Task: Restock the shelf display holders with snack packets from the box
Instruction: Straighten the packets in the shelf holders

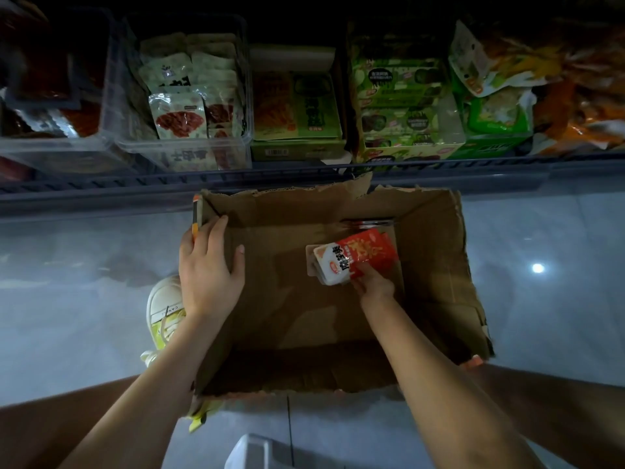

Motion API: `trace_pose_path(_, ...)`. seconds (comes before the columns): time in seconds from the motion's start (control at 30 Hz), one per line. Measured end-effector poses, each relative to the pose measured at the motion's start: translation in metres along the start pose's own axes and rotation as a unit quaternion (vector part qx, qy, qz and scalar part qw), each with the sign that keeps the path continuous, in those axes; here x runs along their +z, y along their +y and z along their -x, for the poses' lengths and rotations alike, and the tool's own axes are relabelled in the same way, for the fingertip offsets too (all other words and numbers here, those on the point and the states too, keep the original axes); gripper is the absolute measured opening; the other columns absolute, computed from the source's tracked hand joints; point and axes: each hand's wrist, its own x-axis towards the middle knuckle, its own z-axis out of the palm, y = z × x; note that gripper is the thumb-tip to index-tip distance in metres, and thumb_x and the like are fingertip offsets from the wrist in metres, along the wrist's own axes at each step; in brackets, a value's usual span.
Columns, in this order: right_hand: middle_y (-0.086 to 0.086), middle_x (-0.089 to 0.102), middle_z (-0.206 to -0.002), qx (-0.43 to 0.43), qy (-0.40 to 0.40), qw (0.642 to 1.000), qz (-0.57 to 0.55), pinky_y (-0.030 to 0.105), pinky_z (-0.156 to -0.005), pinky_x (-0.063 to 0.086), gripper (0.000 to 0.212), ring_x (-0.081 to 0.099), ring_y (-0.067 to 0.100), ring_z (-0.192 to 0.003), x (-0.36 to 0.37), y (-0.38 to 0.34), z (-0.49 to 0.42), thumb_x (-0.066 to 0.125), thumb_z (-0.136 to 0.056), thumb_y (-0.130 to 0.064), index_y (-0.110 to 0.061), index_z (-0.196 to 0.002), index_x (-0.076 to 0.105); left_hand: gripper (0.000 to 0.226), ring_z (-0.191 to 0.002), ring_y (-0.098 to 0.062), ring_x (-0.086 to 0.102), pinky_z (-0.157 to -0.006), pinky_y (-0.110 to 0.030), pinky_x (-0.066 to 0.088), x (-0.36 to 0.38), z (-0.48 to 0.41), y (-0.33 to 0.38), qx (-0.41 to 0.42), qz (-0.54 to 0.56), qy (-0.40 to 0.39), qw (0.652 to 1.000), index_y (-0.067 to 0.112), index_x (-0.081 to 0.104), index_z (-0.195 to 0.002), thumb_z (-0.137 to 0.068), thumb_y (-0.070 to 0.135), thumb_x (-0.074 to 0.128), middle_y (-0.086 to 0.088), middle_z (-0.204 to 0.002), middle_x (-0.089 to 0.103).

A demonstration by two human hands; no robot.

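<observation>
One shelf (101,192) is running across the top, carrying two clear bins (182,157) and two green cartons (297,110) of packets. Its far ends are sitting too dark to read. One cardboard box (436,252), torn along the rim, is standing on the floor just below the shelf. Two hands are working at it. The left hand (209,269) is gripping the left wall, thumb inside and fingers outside. The right hand (372,282) is reaching down near the far right corner, fingers pinching a small stack of red-and-white snack packets (355,255). I cannot count them. One pale shoe (165,306) is showing beside the left wrist, half hidden.
</observation>
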Motion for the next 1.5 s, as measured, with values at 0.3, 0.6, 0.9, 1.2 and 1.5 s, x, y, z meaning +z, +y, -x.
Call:
trace_pose_path(0.3,0.01,0.067,-0.1,-0.058,-0.045,0.995,0.074,0.03,-0.074,0.052,0.014,0.064,0.02,-0.084,-0.028,-0.001,0.043,0.069,-0.08,0.001,-0.011,-0.084,0.062,0.049,-0.128,-0.038,0.038,-0.105,-0.051,0.035,-0.012,0.002,0.001,0.013,0.009,-0.016,1.0,0.011,0.046,-0.136,-0.091,0.028,0.058,-0.014,-0.135,0.052)
trace_pose_path(0.6,0.003,0.073,-0.095,-0.154,-0.29,0.9,0.286,0.023,-0.071,0.055,0.019,0.07,0.014,-0.088,-0.053,-0.061,0.118,0.067,-0.081,0.002,-0.008,-0.097,0.068,0.055,-0.129,-0.027,0.042,-0.105,-0.038,0.03,-0.057,0.007,0.06,0.085,0.068,-0.065,0.992,0.016,0.053,-0.13,-0.089,0.052,0.054,-0.01,-0.137,0.049)
trace_pose_path(0.9,0.014,0.07,-0.101,-0.149,-0.382,0.826,0.386,0.035,-0.086,0.054,0.029,0.066,0.025,-0.094,-0.048,-0.103,0.172,0.071,-0.079,-0.008,-0.001,-0.106,0.066,0.053,-0.095,-0.023,0.067,-0.075,-0.035,0.055,-0.107,0.017,0.126,-0.181,0.442,-0.412,0.776,0.012,0.056,-0.123,-0.075,0.019,0.076,-0.008,-0.104,0.07)
trace_pose_path(1.2,0.016,0.067,-0.115,-0.178,-0.369,0.91,0.066,0.043,-0.085,0.053,0.062,0.064,0.031,-0.106,-0.057,-0.136,0.211,0.054,-0.076,-0.056,-0.013,-0.12,0.061,0.037,-0.089,-0.022,0.063,-0.079,-0.043,0.054,-0.152,0.008,0.153,-0.333,0.652,-0.102,0.674,0.012,0.051,-0.113,-0.081,0.003,0.069,-0.007,-0.101,0.063)
trace_pose_path(1.5,0.017,0.068,-0.11,-0.341,-0.281,0.895,-0.06,0.04,-0.075,0.058,0.055,0.069,0.03,-0.095,-0.02,-0.165,0.278,0.074,-0.077,-0.004,-0.007,-0.128,0.052,0.058,-0.089,-0.022,0.067,-0.073,-0.035,0.054,-0.214,0.027,0.206,-0.249,0.732,-0.056,0.632,0.014,0.046,-0.135,-0.082,0.006,0.068,-0.007,-0.104,0.067)
